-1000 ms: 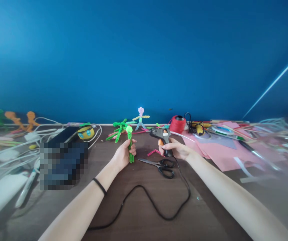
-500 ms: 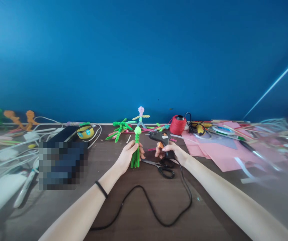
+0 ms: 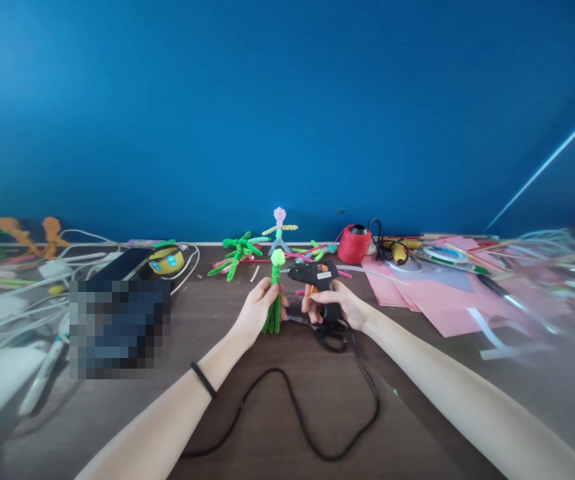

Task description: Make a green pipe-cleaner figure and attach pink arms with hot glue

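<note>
Pinched upright in my left hand [image 3: 261, 303] is a green pipe cleaner figure [image 3: 277, 277] with a lighter, rounded head and several strands hanging down. My right hand [image 3: 340, 303] is wrapped round the handle of a black glue gun [image 3: 312, 273], fingers at its orange trigger. The gun's nozzle points left and is close to the figure's neck; whether they touch I cannot tell. Below the gun lie black-handled scissors [image 3: 331, 339], partly hidden by it. Its black cord [image 3: 287, 383] curves across the dark table [image 3: 247, 413].
Behind stand a pink-headed pipe cleaner figure [image 3: 279, 227], a green pipe cleaner bundle [image 3: 240, 253] and a red thread spool [image 3: 353, 244]. Pink sheets [image 3: 447, 303] and strips cover the right. Leftward are a yellow round object [image 3: 166, 261], white cables and orange figures [image 3: 52, 235].
My right hand has brought the glue gun left, its nozzle now close to the green figure. The gun now covers more of the scissors. My left hand still holds the figure.
</note>
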A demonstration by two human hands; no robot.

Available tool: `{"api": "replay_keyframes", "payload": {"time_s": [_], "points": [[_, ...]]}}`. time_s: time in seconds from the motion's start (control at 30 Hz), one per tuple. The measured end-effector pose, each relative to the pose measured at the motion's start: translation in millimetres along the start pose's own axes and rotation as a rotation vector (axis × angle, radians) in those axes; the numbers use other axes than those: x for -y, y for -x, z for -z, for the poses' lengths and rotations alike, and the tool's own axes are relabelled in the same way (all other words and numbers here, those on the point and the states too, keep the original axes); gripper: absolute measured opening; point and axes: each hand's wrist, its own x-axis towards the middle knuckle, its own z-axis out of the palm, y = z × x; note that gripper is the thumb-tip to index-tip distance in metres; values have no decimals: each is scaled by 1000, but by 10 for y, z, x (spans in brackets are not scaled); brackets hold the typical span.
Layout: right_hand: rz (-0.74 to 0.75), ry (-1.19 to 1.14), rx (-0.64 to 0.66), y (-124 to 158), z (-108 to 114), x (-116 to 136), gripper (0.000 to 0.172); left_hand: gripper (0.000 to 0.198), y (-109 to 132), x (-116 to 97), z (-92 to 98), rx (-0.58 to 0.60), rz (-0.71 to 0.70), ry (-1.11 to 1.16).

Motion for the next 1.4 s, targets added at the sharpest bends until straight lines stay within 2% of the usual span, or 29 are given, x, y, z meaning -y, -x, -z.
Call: {"api": "replay_keyframes", "payload": {"time_s": [0.27, 0.4, 0.6, 0.77, 1.2, 1.4], "points": [[8, 54, -55, -13, -7, -84, 19, 16, -12, 98, -5, -105, -99, -74], [37, 81, -72, 8, -68, -75, 20, 23, -4, 109, -9, -148, -155, -139], [58, 127, -86, 26, -107, -67, 20, 17, 4, 49, -19, -131, -75, 24], [47, 152, -81, 29, -101, -66, 20, 24, 10, 39, -18, -112, -25, 108], [87, 222, -126, 12, -109, -124, 22, 19, 7, 49, -44, -36, -33, -19], [52, 250, -154, 6, -129, -120, 31, 16, 12, 51, -41, -20, -33, 7]]}}
